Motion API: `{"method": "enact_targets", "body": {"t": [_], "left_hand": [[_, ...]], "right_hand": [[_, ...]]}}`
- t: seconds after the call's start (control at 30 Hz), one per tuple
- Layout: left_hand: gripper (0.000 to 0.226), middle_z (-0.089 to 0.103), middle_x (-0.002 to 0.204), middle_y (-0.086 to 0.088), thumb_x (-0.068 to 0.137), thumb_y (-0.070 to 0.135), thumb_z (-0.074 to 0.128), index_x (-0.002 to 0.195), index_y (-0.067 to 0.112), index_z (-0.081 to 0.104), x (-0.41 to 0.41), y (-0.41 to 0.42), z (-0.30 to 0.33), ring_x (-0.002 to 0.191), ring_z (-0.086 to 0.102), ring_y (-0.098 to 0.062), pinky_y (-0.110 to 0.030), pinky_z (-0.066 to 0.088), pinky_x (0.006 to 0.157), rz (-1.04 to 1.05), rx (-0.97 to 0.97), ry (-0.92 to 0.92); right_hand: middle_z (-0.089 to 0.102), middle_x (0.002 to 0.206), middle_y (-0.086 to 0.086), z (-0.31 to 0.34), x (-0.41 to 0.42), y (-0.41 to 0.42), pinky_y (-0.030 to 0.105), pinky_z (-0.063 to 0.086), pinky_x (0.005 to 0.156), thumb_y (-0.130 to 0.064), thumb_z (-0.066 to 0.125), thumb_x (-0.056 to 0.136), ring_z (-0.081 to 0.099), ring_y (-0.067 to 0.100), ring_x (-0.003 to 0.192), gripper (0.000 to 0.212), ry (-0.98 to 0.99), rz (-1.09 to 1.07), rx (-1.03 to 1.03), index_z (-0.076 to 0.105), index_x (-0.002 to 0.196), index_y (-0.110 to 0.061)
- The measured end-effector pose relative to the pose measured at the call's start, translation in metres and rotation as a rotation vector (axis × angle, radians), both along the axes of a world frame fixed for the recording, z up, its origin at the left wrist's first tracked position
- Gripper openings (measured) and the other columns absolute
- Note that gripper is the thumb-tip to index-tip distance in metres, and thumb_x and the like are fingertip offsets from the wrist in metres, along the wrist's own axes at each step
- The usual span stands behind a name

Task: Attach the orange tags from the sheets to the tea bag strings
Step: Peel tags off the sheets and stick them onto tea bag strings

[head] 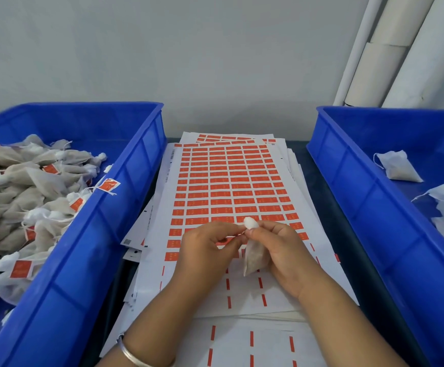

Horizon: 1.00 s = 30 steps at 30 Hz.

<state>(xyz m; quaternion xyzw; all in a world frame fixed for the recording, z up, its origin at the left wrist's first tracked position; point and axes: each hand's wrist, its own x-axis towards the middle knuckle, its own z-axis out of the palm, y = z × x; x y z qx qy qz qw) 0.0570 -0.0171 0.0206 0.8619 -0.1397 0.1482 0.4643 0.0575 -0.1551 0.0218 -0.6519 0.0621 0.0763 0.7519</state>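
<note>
A stack of white sheets [231,181] printed with rows of orange tags lies between two blue bins. Over its near part my right hand [281,250] grips a small tea bag [254,256], whose white gathered top [248,223] sticks up above my fingers. My left hand [207,247] meets it from the left, fingertips pinching at the bag's top; something orange shows between the fingers, but whether it is a held tag or the sheet behind I cannot tell. The string itself is too thin to make out.
The blue bin on the left [125,181] is heaped with tea bags, several carrying orange tags, and one tag [108,185] hangs over its rim. The right blue bin [348,168] holds a few untagged bags [398,168]. White rolls [390,49] lean against the wall behind.
</note>
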Motion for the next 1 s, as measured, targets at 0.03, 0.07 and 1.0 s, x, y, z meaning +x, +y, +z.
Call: {"method": "enact_targets", "body": {"t": [0.03,0.07,1.0], "left_hand": [[0.026,0.060,0.082,0.030,0.073,0.037,0.064,0.096,0.028,0.074,0.000,0.001,0.000,0.072,0.056,0.014,0.001,0.043,0.068,0.014,0.016,-0.017],[0.030,0.061,0.082,0.027,0.072,0.039,0.062,0.096,0.026,0.075,0.000,0.002,0.000,0.070,0.055,0.015,0.002,0.042,0.068,0.028,0.024,-0.024],[0.009,0.056,0.073,0.028,0.086,0.027,0.063,0.092,0.033,0.065,0.008,0.006,0.000,0.070,0.061,-0.002,-0.006,0.044,0.062,0.046,0.045,0.158]], "right_hand": [[0.071,0.085,-0.018,0.000,-0.001,0.001,0.020,0.049,0.075,-0.026,0.063,0.088,0.063,0.012,0.096,0.021,-0.034,-0.009,-0.069,0.074,0.075,-0.038],[0.069,0.082,-0.021,-0.001,-0.001,0.002,0.016,0.047,0.071,-0.029,0.063,0.088,0.063,0.010,0.093,0.022,-0.060,-0.018,-0.123,0.073,0.073,-0.041],[0.063,0.076,-0.031,-0.010,0.005,-0.002,0.001,0.041,0.049,-0.033,0.066,0.086,0.061,-0.004,0.077,0.008,-0.135,0.007,-0.266,0.066,0.078,-0.032]]}}
